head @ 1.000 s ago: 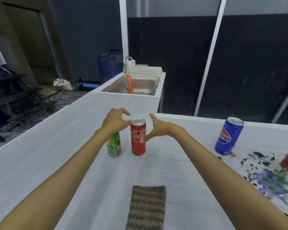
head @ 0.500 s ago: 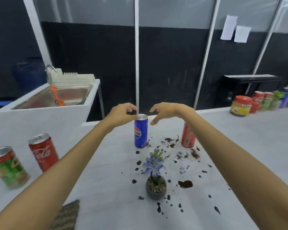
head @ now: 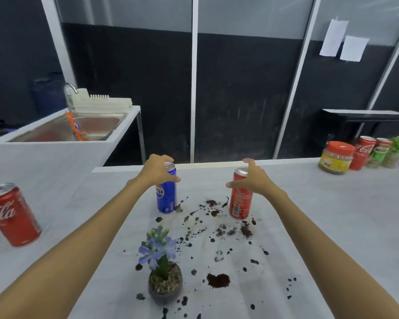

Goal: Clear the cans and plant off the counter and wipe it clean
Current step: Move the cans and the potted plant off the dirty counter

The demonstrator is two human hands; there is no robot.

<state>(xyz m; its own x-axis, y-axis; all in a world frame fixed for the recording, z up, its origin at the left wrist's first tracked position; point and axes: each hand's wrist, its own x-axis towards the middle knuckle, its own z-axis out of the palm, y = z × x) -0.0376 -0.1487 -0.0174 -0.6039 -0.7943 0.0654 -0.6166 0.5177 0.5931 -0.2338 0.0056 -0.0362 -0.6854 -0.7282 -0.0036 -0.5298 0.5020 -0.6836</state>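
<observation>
Curled over the upper part of a tall blue Pepsi can (head: 166, 196), the left hand (head: 157, 169) wraps it; whether it presses tight I cannot tell. Right of it the right hand (head: 251, 180) is spread, touching a tall red can (head: 240, 199). Nearer stands a purple-flowered plant in a dark pot (head: 162, 270) amid dark soil spills (head: 218, 280) on the white counter (head: 320, 226); a red Coca-Cola can (head: 12, 215) stands far left.
</observation>
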